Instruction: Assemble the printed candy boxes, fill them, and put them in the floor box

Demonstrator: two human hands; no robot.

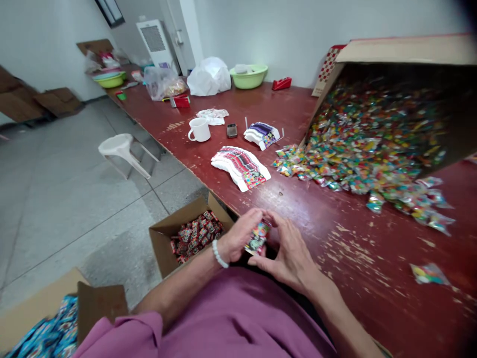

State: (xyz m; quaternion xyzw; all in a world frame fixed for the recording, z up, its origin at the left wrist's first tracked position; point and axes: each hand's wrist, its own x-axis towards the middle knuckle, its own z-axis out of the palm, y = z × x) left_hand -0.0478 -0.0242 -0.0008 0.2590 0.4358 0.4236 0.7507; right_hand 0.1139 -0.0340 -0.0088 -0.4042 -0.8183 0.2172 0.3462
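Note:
A small printed candy box point(257, 238), black with bright multicoloured patches, sits between my two hands just over the table's near edge. My left hand point(240, 236), with a pale bead bracelet at the wrist, wraps round its left side. On the other side my right hand point(292, 248) curves about the box, fingertips at its top and thumb near its bottom; part of the box is hidden by the fingers. Ahead lies a fanned stack of flat red-and-black cartons point(242, 166), with a purple stack point(262, 134) behind it. One clear candy packet point(428, 273) rests alone at the right.
A tipped cardboard box point(395, 52) spills colourful candy packets point(354, 164) onto the red table point(313, 209). A white mug point(200, 129) and phone-like device point(231, 131) stand farther back. Below left are cartons of red packs point(197, 233) and blue packs point(55, 333), plus a stool point(121, 146).

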